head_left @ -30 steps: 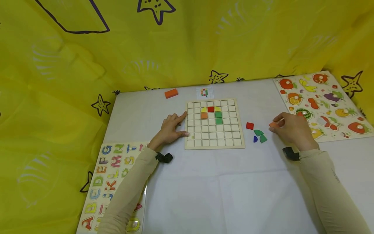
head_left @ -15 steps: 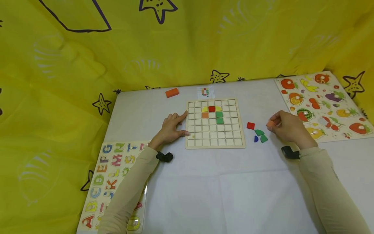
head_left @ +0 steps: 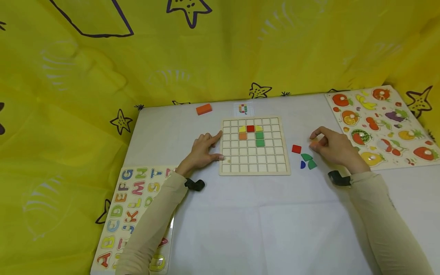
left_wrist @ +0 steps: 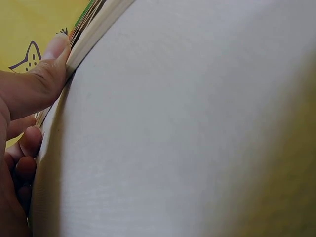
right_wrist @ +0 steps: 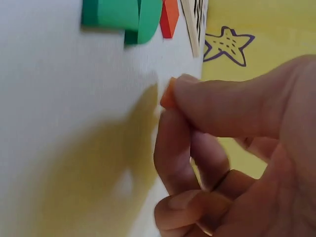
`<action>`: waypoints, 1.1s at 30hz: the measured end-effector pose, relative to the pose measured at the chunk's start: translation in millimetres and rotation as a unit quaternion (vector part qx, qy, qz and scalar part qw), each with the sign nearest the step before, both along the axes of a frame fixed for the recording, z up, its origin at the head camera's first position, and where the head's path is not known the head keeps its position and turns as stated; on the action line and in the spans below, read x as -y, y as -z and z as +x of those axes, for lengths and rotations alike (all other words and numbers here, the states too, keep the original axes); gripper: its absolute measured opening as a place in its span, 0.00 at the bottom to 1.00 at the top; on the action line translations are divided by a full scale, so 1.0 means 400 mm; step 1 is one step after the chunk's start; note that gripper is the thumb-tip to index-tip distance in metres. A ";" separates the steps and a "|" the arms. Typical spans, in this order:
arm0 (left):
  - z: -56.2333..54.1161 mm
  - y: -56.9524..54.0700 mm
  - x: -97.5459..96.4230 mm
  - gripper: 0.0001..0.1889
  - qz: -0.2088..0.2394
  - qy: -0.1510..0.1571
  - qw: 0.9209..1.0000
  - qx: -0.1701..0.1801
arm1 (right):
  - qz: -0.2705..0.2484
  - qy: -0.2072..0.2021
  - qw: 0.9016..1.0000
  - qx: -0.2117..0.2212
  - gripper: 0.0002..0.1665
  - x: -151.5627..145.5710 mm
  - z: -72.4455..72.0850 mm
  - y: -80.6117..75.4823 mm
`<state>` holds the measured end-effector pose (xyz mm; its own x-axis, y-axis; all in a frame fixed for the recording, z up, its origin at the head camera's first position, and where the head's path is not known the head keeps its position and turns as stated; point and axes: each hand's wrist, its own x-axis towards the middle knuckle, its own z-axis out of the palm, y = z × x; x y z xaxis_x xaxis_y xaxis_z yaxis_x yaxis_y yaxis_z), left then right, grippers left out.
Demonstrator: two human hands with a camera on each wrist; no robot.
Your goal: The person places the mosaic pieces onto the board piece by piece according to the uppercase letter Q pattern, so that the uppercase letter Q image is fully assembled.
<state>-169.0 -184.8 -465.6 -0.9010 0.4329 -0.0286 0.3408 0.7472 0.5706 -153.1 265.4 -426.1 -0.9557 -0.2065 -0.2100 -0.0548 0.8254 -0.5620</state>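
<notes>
A wooden grid board (head_left: 240, 172) lies mid-table, with two yellow corner pieces, a red square (head_left: 250, 128), an orange square (head_left: 243, 136) and two green squares (head_left: 260, 139) in its cells. My left hand (head_left: 202, 152) spreads thumb and index finger against its left edge; in the left wrist view the thumb (left_wrist: 47, 74) presses the rim. Right of the board, my right hand (head_left: 335, 148) pinches a small orange tile (right_wrist: 169, 94), partly hidden by the fingers. Between that hand and the board lie a red square (head_left: 296, 149), two green quarter-rounds (head_left: 306, 157) and a blue half-round (head_left: 303, 164).
Behind the board is a small pattern card (head_left: 243, 109); an orange block (head_left: 204, 109) lies left of it. A fruit puzzle board (head_left: 378, 126) occupies the right, and a letter puzzle board (head_left: 117, 225) sits partly under the left forearm. A yellow curtain (head_left: 206, 65) hangs behind.
My right hand has shifted a little left with the orange tile, and its index finger has lifted off while the tile turned in the fingers. The left hand holds its place at the board.
</notes>
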 end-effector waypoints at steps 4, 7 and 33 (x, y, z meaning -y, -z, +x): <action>0.000 0.001 -0.001 0.51 -0.002 0.000 1.000 -0.001 | -0.020 0.010 0.999 -0.044 0.12 0.026 0.000 0.010; -0.002 0.003 0.000 0.51 -0.004 0.001 1.000 -0.004 | -0.045 0.020 0.996 -0.071 0.13 0.051 0.001 0.011; -0.006 0.009 0.003 0.51 -0.004 0.002 1.000 0.001 | -0.175 -0.039 0.982 -0.056 0.18 0.279 -0.064 0.027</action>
